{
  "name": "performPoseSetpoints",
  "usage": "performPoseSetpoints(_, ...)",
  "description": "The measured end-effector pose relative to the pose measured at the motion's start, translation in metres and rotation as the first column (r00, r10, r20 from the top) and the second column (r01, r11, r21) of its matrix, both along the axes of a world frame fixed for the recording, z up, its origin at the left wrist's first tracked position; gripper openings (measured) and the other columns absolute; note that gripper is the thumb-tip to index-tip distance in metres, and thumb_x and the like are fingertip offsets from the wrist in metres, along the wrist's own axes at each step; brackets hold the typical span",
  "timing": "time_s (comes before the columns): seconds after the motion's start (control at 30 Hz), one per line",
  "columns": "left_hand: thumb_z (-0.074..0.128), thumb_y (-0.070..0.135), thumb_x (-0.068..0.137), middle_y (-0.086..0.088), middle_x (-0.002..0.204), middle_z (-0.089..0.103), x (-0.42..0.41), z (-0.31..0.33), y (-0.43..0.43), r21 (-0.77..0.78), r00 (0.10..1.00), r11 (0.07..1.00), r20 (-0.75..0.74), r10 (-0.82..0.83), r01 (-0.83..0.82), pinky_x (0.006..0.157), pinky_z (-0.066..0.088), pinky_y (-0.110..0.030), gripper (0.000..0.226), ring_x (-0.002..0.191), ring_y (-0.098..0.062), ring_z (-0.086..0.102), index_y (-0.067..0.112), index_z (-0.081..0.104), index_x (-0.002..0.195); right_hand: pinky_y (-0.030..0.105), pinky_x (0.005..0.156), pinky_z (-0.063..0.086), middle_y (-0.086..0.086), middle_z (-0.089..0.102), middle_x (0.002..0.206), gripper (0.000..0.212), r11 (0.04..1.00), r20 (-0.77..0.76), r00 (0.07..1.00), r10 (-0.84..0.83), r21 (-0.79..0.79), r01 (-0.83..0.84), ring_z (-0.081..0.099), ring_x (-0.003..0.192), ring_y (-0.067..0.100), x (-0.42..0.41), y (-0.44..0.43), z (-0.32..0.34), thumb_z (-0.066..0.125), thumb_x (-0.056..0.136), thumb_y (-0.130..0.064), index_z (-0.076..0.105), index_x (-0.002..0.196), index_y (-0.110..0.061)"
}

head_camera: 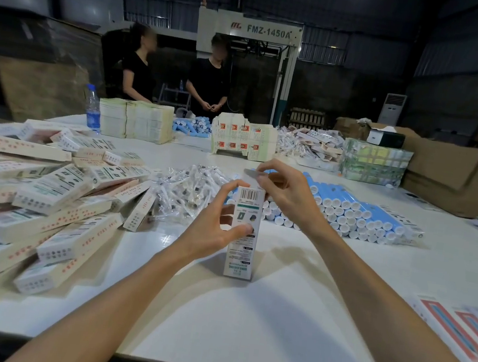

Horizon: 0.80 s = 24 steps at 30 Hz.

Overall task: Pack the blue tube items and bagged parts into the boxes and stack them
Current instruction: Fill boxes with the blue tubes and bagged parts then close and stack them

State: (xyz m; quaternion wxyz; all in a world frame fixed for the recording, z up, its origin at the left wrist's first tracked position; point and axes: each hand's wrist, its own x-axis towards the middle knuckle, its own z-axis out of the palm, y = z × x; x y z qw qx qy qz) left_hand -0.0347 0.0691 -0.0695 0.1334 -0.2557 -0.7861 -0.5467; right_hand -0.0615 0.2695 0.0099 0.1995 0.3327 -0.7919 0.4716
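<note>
With the left hand (212,232) gripping the tall white printed cardboard box (241,254) upright on the white surface (244,318) and the right hand (287,193) pinching its top flap (252,173), a forceful tuck is probably risking creasing or tipping it.

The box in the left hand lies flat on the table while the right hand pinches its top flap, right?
No: the box stands upright on the table, not flat. The left hand grips it and the right hand pinches its top flap; the head view shows this.
</note>
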Motion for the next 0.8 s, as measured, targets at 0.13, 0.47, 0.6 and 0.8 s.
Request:
performPoseSetpoints(0.13, 0.081, 0.036, 0.09, 0.009, 0.132, 0.072, 0.0, -0.002, 0.0, 0.01, 1.0, 1.0, 0.008, 0.0, -0.001, 0.1, 0.057, -0.041, 0.081, 0.119, -0.012, 0.07, 0.052, 0.031, 0.152, 0.051, 0.067, 0.061, 0.01, 0.076, 0.096, 0.007, 0.999, -0.053, 0.998, -0.04, 0.007, 0.04, 0.075, 0.087, 0.022, -0.003, 0.001, -0.004, 0.061, 0.104, -0.01, 0.065, 0.108, -0.007)
performPoseSetpoints(0.47, 0.082, 0.04, 0.088, 0.016, 0.129, 0.072, -0.004, -0.003, 0.0, -0.002, 1.0, 1.0, 0.007, 0.009, -0.009, 0.098, 0.054, -0.035, 0.082, 0.121, -0.004, 0.068, 0.055, 0.032, 0.151, 0.032, 0.08, 0.063, 0.007, 0.079, 0.104, 0.019, 0.971, 0.107, 0.982, 0.157, -0.197, -0.134, 0.076, 0.097, 0.023, 0.0, 0.011, -0.008, 0.063, 0.104, -0.015, 0.076, 0.115, -0.006)
performPoseSetpoints(0.6, 0.084, 0.034, 0.09, 0.017, 0.129, 0.072, -0.005, -0.004, -0.001, -0.002, 1.0, 1.0, 0.001, 0.019, -0.019, 0.098, 0.054, -0.036, 0.083, 0.123, -0.006, 0.068, 0.056, 0.032, 0.152, 0.03, 0.082, 0.062, 0.009, 0.08, 0.099, 0.014, 0.953, 0.13, 0.974, 0.187, -0.264, -0.148, 0.077, 0.094, 0.022, 0.005, 0.007, -0.014, 0.069, 0.1, -0.012, 0.079, 0.108, -0.007)
performPoseSetpoints(0.8, 0.082, 0.029, 0.094, 0.015, 0.129, 0.072, -0.005, -0.005, -0.002, -0.008, 1.0, 1.0, -0.005, 0.008, -0.008, 0.095, 0.056, -0.035, 0.086, 0.124, -0.008, 0.068, 0.054, 0.027, 0.154, 0.022, 0.077, 0.058, 0.01, 0.08, 0.1, 0.015, 0.931, 0.331, 0.91, 0.25, -0.342, -0.131, 0.077, 0.094, 0.02, 0.008, 0.008, -0.008, 0.079, 0.089, -0.006, 0.081, 0.104, -0.007)
